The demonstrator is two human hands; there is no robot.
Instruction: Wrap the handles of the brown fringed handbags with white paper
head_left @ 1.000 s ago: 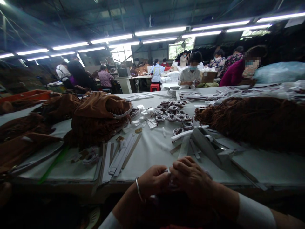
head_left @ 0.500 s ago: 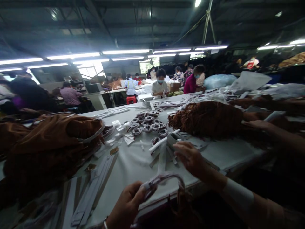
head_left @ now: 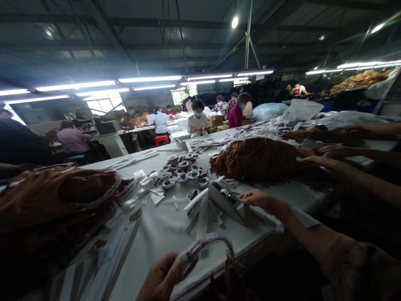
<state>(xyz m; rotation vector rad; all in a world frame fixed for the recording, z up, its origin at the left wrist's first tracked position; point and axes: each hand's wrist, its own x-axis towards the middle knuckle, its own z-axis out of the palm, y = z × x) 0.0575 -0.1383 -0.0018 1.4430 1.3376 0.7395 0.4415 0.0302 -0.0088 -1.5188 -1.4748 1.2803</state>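
My left hand (head_left: 163,274) is closed around one end of a curved bag handle (head_left: 210,240) wrapped in pale plastic. Brown material (head_left: 233,274) hangs from the handle's other end below the table edge. My right hand (head_left: 261,200) is at the right end of a grey tape dispenser (head_left: 230,205), its fingers pinched together; anything between the fingertips is too small to make out. A white roll (head_left: 224,192) sits in the dispenser. White strips (head_left: 203,217) lie beside it, and several wrapped coils (head_left: 183,177) are heaped behind.
A pile of brown bags (head_left: 59,196) covers the table's left side. A brown fringed bundle (head_left: 255,161) lies to the right, with co-workers' arms (head_left: 351,171) reaching in nearby. Long flat strips (head_left: 109,259) lie at front left. More people sit beyond the table.
My right hand has moved from above the dispenser to its right end, and its fingers have closed into a pinch. My left hand still holds the handle. The view has swung right.
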